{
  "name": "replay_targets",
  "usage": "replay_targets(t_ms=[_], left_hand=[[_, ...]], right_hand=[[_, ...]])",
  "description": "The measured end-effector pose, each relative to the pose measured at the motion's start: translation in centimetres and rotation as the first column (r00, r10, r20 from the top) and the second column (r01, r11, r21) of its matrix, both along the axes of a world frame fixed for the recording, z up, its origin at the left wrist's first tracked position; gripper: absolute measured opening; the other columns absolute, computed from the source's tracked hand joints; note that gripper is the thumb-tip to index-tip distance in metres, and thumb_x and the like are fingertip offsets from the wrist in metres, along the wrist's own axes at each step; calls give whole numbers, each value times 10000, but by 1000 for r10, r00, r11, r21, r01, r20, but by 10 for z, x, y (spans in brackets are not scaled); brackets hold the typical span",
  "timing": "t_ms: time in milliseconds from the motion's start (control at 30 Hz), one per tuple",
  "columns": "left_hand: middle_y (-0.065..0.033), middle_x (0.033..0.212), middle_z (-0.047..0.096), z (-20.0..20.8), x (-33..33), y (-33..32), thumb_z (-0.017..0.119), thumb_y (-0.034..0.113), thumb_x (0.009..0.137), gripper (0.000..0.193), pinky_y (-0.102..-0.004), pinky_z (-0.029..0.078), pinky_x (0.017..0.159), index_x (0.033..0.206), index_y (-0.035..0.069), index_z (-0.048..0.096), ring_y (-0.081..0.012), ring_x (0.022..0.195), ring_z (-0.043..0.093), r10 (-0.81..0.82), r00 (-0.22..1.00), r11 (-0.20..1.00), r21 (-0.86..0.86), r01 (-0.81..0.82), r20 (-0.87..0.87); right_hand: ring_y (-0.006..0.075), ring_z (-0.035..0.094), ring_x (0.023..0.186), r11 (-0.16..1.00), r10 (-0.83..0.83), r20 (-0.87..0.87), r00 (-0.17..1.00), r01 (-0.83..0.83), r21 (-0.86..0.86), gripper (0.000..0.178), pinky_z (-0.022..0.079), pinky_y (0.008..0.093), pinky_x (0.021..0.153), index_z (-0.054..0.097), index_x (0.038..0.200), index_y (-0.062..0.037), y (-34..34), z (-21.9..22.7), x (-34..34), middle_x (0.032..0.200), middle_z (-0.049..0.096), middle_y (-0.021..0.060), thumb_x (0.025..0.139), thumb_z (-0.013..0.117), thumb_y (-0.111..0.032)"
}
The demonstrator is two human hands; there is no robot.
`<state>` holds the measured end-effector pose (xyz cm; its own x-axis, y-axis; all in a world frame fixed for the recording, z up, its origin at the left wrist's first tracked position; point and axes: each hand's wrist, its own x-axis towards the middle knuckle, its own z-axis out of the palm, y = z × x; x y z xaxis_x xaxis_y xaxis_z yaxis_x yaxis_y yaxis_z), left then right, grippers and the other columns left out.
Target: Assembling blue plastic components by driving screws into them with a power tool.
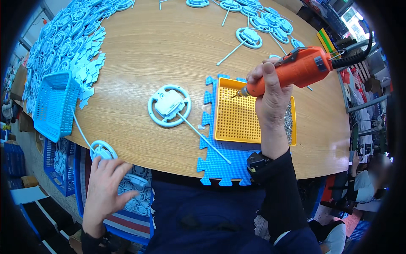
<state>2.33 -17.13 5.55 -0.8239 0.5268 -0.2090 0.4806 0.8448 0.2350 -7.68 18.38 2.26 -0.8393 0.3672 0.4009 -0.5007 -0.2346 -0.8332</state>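
Note:
In my right hand (272,91) is an orange electric screwdriver (292,72), fingers wrapped round its body. Its bit points down-left over a yellow perforated tray (237,141). My left hand (105,186) is at the table's near-left edge, thumb spread apart from the fingers. Its fingertips overlap the near rim of a pale blue toy steering wheel with a thin rod (102,149); whether they touch it, I cannot tell. Another such wheel (169,106) lies on the table left of the tray, its rod reaching toward the blue foam mat (220,163) under the tray.
Small metal screws (288,122) fill the tray's right end. A blue basket (55,106) stands by a large heap of pale blue wheels (63,42). More rodded wheels (270,21) lie at the far side. Below the table edge, a bin holds several wheels (137,197). A black cord (353,61) trails from the screwdriver.

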Motion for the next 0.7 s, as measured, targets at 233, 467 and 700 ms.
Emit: replay_targets(t_ms=[233, 467, 700], left_hand=[[-190, 1145, 558, -51, -88, 75, 778, 252, 689, 623, -409, 453, 867, 1206, 6, 534, -363, 1028, 556, 223, 941, 926, 358, -123, -254], [-148, 1067, 564, -67, -140, 86, 767, 328, 713, 564, -402, 481, 811, 1151, 37, 564, -325, 1003, 567, 107, 979, 910, 415, -25, -175], [-145, 1189, 556, -43, -90, 81, 815, 312, 650, 638, -415, 413, 948, 1189, 71, 573, -331, 1114, 528, -327, 937, 798, 495, 344, -124]], right_hand=[[141, 573, 662, 1000, 11, 9, 1000, -11, -1, 275, 479, 338, 679, 530, 971, -123, -1, -7, -11, 731, 575, 17, 825, 744, -214], [143, 574, 659, 1000, 20, -1, 1000, -20, -10, 259, 479, 342, 675, 531, 947, -126, -1, -5, -7, 727, 574, 19, 825, 743, -211], [148, 548, 664, 998, -18, -71, 997, 22, 57, 272, 452, 330, 666, 529, 981, -93, 4, 17, 12, 742, 559, 30, 860, 704, -262]])
